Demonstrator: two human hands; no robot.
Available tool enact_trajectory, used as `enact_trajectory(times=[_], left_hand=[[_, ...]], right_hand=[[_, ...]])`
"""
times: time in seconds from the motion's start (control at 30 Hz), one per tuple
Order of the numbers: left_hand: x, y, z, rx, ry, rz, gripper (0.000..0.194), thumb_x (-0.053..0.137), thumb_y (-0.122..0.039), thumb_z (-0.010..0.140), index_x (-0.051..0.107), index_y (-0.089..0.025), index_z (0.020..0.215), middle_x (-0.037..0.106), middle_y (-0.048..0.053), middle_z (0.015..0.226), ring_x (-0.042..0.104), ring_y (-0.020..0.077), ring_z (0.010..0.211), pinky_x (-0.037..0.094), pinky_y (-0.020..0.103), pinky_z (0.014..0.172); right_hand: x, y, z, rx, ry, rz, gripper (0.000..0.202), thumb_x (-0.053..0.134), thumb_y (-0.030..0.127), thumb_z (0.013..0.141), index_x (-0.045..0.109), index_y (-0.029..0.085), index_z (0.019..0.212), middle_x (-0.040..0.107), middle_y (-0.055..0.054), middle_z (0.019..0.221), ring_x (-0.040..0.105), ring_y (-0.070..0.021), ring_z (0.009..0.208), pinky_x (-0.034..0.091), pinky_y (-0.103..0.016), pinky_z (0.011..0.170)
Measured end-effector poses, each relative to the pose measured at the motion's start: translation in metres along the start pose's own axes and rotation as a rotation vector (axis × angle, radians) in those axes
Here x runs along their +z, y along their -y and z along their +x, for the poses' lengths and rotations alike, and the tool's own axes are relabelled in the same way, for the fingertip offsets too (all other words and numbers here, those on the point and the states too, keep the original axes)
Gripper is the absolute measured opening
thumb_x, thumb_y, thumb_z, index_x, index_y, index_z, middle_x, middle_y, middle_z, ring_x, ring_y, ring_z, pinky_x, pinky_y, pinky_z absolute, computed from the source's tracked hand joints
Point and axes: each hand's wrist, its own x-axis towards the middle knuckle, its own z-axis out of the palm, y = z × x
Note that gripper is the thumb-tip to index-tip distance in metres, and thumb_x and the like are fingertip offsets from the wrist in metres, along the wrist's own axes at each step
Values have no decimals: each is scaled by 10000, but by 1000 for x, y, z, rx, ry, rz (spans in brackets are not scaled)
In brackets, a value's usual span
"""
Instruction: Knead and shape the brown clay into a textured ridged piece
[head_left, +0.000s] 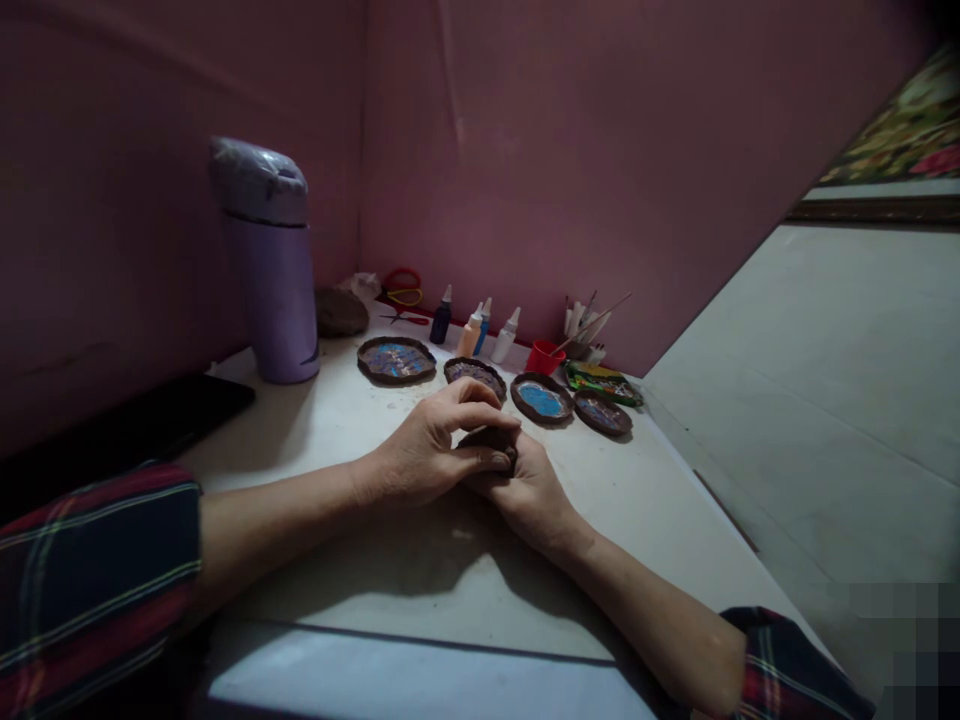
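A lump of dark brown clay [489, 440] is held between my two hands above the white table. My left hand [431, 440] grips it from above, thumb on the near side and fingers curled over the far side. My right hand [532, 490] is wrapped round its right and lower side, with some fingers hidden. Just beyond the hands lie several shallow brown clay dishes: one with blue and purple paint [396, 360], one partly behind my left hand [475, 377], one filled with blue [541, 399], and a smaller one [602, 413] at the right.
A purple flask [274, 270] stands at the left, a larger brown clay lump [341, 312] behind it. Along the back are scissors [405, 290], several paint bottles [470, 333], a red cup [545, 357], brushes [592, 325] and a green packet [602, 380]. A dark flat object [150, 420] lies left.
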Motion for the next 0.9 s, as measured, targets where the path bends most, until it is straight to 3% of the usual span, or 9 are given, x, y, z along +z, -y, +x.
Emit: enact_trajectory(times=[0.3, 0.63, 0.9], left_hand=[[-1, -3, 1, 69, -22, 94, 237, 687, -130, 703, 692, -157, 939, 563, 75, 933, 524, 182, 920, 443, 341, 845], [-1, -7, 1, 69, -28, 136, 162, 673, -131, 708, 681, -165, 866, 560, 65, 926, 522, 186, 924, 442, 346, 846], [-1, -7, 1, 148, -34, 255, 114, 663, -141, 720, 668, -168, 830, 575, 52, 861, 509, 183, 894, 438, 331, 819]], right_hand=[[1, -1, 0, -27, -40, -53, 172, 610, 114, 699, 543, 174, 846, 582, -7, 787, 554, -140, 716, 474, -254, 618], [1, -1, 2, -52, -60, -20, 409, 603, 61, 655, 521, 200, 1030, 588, -10, 892, 566, -156, 812, 492, -272, 705], [1, -2, 2, -15, -72, -24, 403, 625, 73, 636, 509, 195, 1003, 588, -9, 921, 566, -162, 835, 486, -276, 731]])
